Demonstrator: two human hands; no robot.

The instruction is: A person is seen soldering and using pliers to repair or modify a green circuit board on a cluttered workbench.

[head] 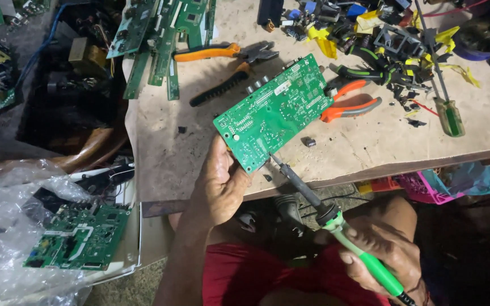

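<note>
Green circuit board point(273, 111) pinched at lower corner in my left hand point(220, 184), thumb on face, held tilted above workbench point(370, 148) edge. My right hand point(382, 253) closed round green-handled soldering iron point(336, 221), tip touching board's lower edge. Orange-handled pliers point(351, 102) lie just behind board; second green board point(80, 236) lower left on plastic.

Small white rectangular label point(282, 88) stuck on the green circuit board point(273, 110), frame centre, tilted with the board. Crumpled clear plastic bag point(12, 226) at lower left, partly wrapped around another green board point(80, 235). No signs or screens.
</note>
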